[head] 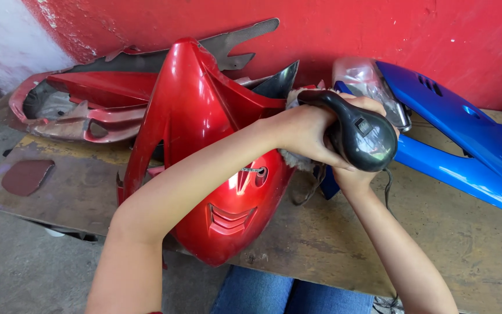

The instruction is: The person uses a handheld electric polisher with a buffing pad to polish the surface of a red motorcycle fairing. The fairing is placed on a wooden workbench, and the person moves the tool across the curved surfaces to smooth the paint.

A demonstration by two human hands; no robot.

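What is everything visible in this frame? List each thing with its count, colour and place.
Scooter front panel: one, glossy red, standing on the board at centre, under the hands.
Power polisher: one, black, held against the red panel's right edge, pale fluffy pad beneath it.
Cord: one, dark, hanging down from the polisher.
Worn body panel: one, faded red, lying at the back left against the wall.
Blue fairing: one, blue with a clear lens piece, on the right.
Work board: one, brown and stained, beneath everything.
Wall: red, white patch at top left.
Jeans: blue, bottom centre.
Left hand: gripping the polisher's front.
Right hand: holding the polisher from below.
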